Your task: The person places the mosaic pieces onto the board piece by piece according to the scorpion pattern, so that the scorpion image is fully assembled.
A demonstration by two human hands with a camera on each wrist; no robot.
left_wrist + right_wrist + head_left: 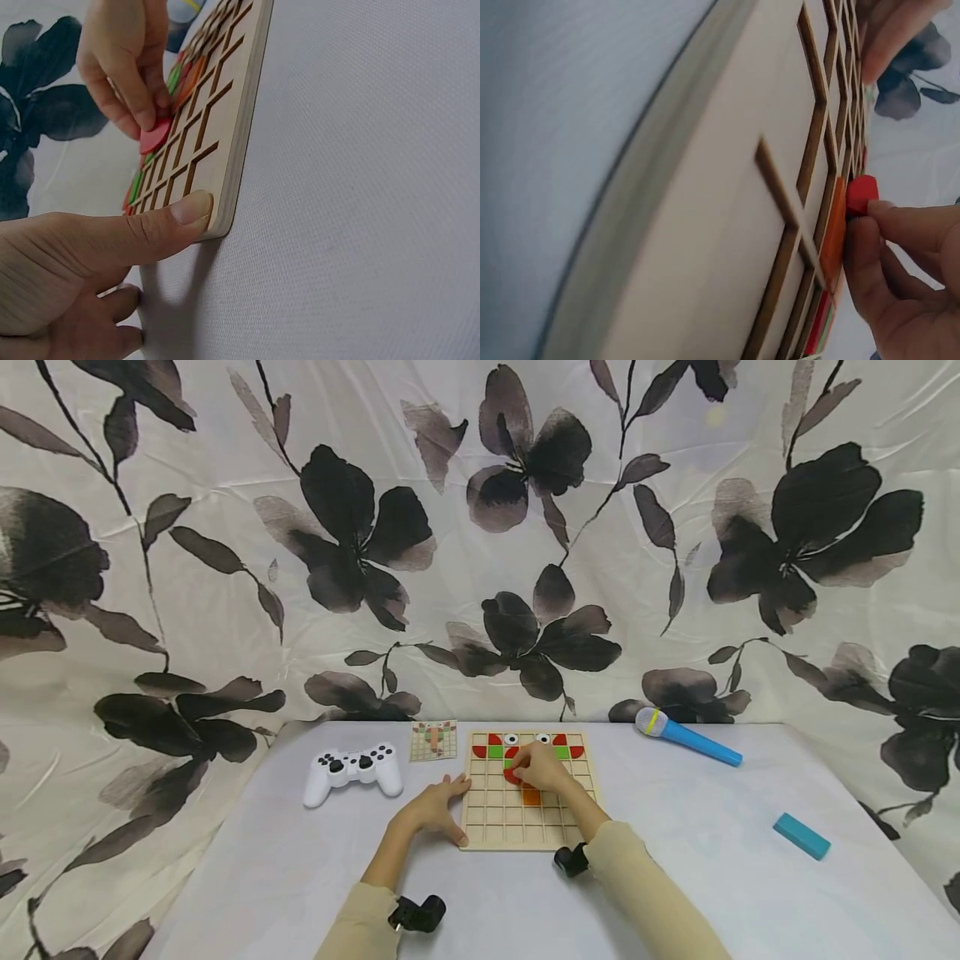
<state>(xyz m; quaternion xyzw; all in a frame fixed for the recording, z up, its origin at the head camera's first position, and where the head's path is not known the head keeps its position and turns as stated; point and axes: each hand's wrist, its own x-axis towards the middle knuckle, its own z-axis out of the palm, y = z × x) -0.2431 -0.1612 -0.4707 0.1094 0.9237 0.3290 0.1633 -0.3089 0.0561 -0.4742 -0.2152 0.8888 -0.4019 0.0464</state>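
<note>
A wooden grid board (487, 833) lies flat on the table, with red, green, orange and eye-patterned tiles in its far half. My right hand (543, 768) is over the middle of the grid and pinches a red tile with a rounded edge (154, 137) between thumb and fingertips. Right beside that piece is an orange tile (833, 232). At the board's left side, my left hand (433, 808) is spread along the edge. Its thumb (191, 208) presses on the near left corner, and the other fingers reach farther up that side.
A small patterned card (442, 743) is just left of the board's far end. Farther left sits a white game controller (354, 768). To the right are a blue toy microphone (697, 743) and a teal block (802, 836). A floral cloth (465, 560) hangs behind the table.
</note>
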